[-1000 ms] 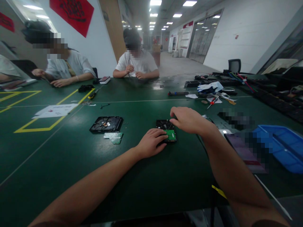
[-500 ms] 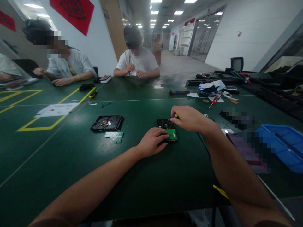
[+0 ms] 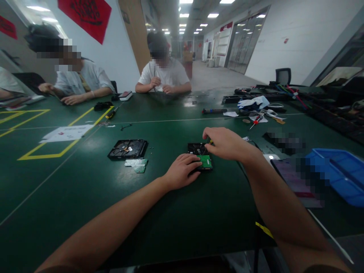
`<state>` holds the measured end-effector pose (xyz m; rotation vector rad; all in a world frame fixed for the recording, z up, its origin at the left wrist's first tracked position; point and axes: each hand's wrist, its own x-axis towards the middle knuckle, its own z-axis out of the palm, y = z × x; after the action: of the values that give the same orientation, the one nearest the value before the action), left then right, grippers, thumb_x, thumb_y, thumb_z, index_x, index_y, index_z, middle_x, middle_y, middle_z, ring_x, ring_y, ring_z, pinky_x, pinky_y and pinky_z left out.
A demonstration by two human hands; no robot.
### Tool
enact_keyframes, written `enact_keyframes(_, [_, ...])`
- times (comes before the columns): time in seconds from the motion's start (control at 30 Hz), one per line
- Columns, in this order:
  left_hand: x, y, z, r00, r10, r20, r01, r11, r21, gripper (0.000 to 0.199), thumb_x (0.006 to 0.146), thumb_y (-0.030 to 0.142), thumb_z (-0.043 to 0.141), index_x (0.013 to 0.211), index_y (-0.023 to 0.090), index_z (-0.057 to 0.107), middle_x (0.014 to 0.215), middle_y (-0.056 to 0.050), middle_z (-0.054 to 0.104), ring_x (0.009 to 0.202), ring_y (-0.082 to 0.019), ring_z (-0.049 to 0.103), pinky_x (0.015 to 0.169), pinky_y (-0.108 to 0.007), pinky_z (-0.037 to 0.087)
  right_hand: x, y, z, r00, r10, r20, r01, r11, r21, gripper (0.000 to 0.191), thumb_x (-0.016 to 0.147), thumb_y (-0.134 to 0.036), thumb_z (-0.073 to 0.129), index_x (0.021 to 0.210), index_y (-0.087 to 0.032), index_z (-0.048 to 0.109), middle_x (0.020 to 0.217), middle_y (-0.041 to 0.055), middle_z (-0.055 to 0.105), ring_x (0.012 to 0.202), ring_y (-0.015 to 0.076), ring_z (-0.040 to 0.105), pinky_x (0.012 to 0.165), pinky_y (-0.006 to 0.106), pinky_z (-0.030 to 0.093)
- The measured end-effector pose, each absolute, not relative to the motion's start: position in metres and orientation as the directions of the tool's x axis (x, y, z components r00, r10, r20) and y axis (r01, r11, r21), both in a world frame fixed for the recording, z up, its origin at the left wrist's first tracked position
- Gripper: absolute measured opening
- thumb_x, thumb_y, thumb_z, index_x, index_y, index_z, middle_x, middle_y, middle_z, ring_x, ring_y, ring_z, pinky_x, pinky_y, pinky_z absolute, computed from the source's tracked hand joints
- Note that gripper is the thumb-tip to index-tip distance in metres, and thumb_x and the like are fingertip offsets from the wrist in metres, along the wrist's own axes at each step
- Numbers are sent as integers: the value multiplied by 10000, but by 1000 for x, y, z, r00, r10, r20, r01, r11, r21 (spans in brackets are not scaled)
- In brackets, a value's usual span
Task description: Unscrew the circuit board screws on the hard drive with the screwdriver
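A black hard drive [image 3: 192, 146] with a green circuit board [image 3: 207, 162] lies in front of me. My left hand [image 3: 183, 170] rests over its left side, with fingers stretched across the board and the thumb apart near the front edge. Above the drive's right side, my right hand [image 3: 224, 142] is closed on a screwdriver [image 3: 211, 141] with a yellow handle, its thin shaft slanting down to the drive. The tip is too small to make out. Left of my hands lie a second black hard drive [image 3: 127, 149] and a detached circuit board [image 3: 138, 165].
Tiny screws [image 3: 151, 148] lie beside the second drive. At right are a blue tray [image 3: 338, 178], a red-handled screwdriver [image 3: 257, 120] and a white-blue glove [image 3: 254, 103]. A white paper [image 3: 66, 132] and a yellow-black screwdriver [image 3: 112, 112] lie left. Two people sit across the table.
My right hand has shifted very slightly left with the screwdriver, and its handle is now more covered by the fingers. The left hand stays on the drive.
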<state>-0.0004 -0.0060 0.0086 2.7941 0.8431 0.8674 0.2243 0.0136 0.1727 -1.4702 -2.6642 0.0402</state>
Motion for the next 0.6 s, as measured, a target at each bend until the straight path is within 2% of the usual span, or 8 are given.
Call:
enact_keyframes(0.2, [-1,-5,7,683,529,504,476,-846,242,364,1042,368,642,1375,224,678,1405,-114,690,1362,-308,625,1160,-538,510,218,11,174,-447,892,63,894,449,-19,265,1061,-372,532,1164,-169,668,1129,162,778,999,324,730,785,388,477])
enact_keyframes(0.33, [-1,-5,6,682,527,506,478,-846,237,360,1035,360,653,1372,234,678,1407,-109,691,1359,-308,630,1163,-537,508,223,14,171,-451,890,65,892,452,0,214,1045,-309,541,1137,-165,669,1137,167,773,1013,323,728,820,393,486])
enact_keyframes(0.5, [-1,-5,7,687,523,505,482,-848,221,362,1043,360,645,1375,220,674,1415,-111,688,1353,-312,630,1159,-536,509,227,17,169,-630,771,89,762,636,-123,240,950,-181,615,1187,-164,652,1211,134,752,1064,270,695,918,354,484])
enact_keyframes(0.6, [-1,-6,7,684,525,507,483,-846,225,361,1040,352,648,1374,220,675,1410,-112,689,1350,-311,631,1159,-540,510,226,16,168,-623,777,88,768,629,-117,238,931,-170,619,1167,-165,653,1178,132,745,1029,266,684,891,349,479])
